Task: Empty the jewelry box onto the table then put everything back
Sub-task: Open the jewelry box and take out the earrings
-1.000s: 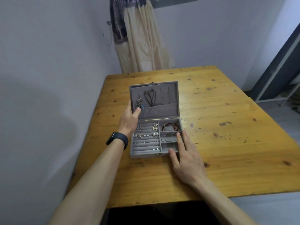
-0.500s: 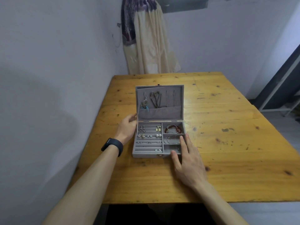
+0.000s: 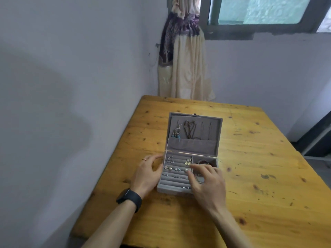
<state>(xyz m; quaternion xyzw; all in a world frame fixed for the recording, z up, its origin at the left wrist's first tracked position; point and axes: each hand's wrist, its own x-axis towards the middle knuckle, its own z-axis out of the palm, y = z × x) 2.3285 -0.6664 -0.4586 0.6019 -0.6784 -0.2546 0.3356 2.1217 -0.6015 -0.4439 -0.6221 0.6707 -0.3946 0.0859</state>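
A grey velvet jewelry box (image 3: 172, 189) stands open on the wooden table (image 3: 250, 176), lid (image 3: 195, 133) upright. Necklaces (image 3: 189, 128) and a feathered pendant (image 3: 176, 133) hang inside the lid. Earrings and rings (image 3: 176, 166) sit in the padded rows on the left. A reddish bracelet (image 3: 206, 161) lies in the right rear compartment. My left hand (image 3: 147, 173) rests against the box's left side, fingers apart. My right hand (image 3: 206, 183) hovers over the right compartments with its fingers spread, fingertips near the gold earrings (image 3: 188, 161); it hides the front right compartments.
The table stands in a room corner, with the wall close on the left and a tied curtain (image 3: 182, 59) behind it under a window (image 3: 259, 9). A dark door frame (image 3: 318, 136) is at the right. A black watch (image 3: 129, 198) is on my left wrist.
My left hand dropped from the lid to the box's left side. My right hand moved from the table in front of the box up over its right compartments. The camera tilted upward.
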